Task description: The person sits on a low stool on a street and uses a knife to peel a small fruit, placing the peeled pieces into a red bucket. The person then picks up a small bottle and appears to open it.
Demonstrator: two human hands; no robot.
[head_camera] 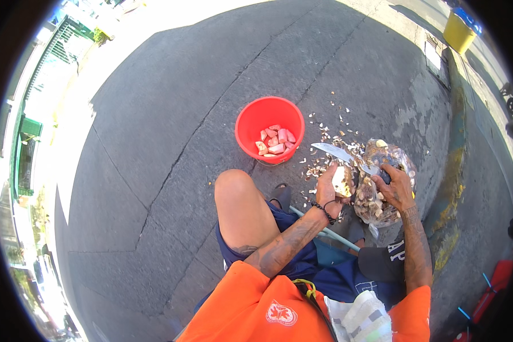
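My left hand (328,190), with a dark bead bracelet at the wrist, holds a pale, partly peeled piece of root or tuber (343,181). In my right hand (394,188) is the dark handle of a long knife (334,150); its blade points left, just above the piece. Under and beside the right hand sits a clear plastic bag (380,209) full of brown and pale chunks or peelings. Peel scraps (314,171) are scattered on the pavement around both hands. Left of them stands a red bucket (241,128) with several peeled, cut chunks (277,140) at its bottom.
Below the bag, a dark cap (382,263) rests by my right thigh. A curb with worn yellow paint (453,188) runs along the right. A yellow bin (458,32) with a blue top stands at the upper right. Red objects (493,286) lie at the lower right.
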